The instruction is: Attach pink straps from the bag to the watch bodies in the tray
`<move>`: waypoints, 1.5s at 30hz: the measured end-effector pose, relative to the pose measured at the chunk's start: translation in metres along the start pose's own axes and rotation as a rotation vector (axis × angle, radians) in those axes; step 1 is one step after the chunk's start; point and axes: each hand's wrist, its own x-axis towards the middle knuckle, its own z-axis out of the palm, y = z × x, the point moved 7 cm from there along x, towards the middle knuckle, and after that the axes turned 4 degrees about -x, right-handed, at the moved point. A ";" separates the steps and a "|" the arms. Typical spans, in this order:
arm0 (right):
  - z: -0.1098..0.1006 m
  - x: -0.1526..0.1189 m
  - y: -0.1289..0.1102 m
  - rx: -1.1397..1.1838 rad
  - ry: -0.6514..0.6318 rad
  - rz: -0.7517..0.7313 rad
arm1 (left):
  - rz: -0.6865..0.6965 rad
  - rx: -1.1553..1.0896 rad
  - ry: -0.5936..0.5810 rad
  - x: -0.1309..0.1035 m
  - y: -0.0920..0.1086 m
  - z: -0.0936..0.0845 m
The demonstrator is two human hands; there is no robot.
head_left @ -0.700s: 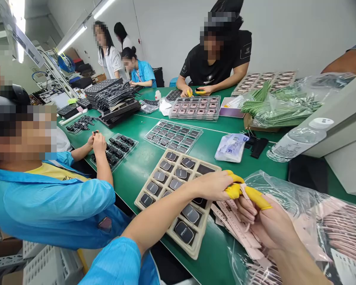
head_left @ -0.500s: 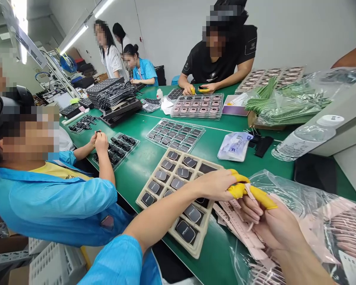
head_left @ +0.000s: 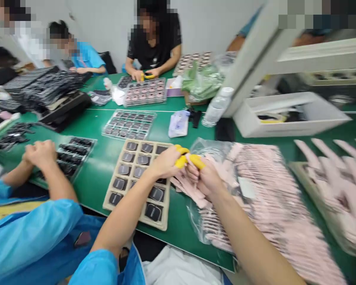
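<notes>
and here we are, l hand [head_left: 166, 161] & r hand [head_left: 209, 176] meeting mid-view, yellow-covered fingers pressed together, both clamped on a pink strap [head_left: 188, 159] right btwn them; exact finger contact blurry, can't tell more. just under the grip, loose pink straps [head_left: 192, 190] fanned on the green table [head_left: 91, 182]. left of the grip, tan tray [head_left: 106, 202] w/ dark rounded-square pcs in its pockets, l forearm crossing over it. right of the grip, a big spread of pink strips [head_left: 273, 186], partly under clear plastic. farther left, a co-worker's hands [head_left: 43, 154] together by a clear tray of black parts [head_left: 72, 152]. beyond the grip, white packet [head_left: 178, 123], clear bottle [head_left: 218, 107] off to its right, clear tray w/ dark squares [head_left: 129, 124] to its left. far side, green strips [head_left: 201, 81] & a person in a black top [head_left: 154, 47], hands down by a tray w/ pink-ringed pcs [head_left: 145, 92]
</notes>
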 end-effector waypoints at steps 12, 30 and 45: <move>-0.003 0.005 -0.004 0.080 0.002 -0.050 | 0.040 -0.082 0.061 0.004 -0.003 -0.006; -0.004 0.007 0.000 0.109 -0.016 0.009 | 0.057 -0.030 0.000 0.003 -0.010 -0.005; 0.002 0.003 0.003 -0.004 -0.173 0.110 | -0.160 -0.770 0.615 0.003 -0.028 -0.026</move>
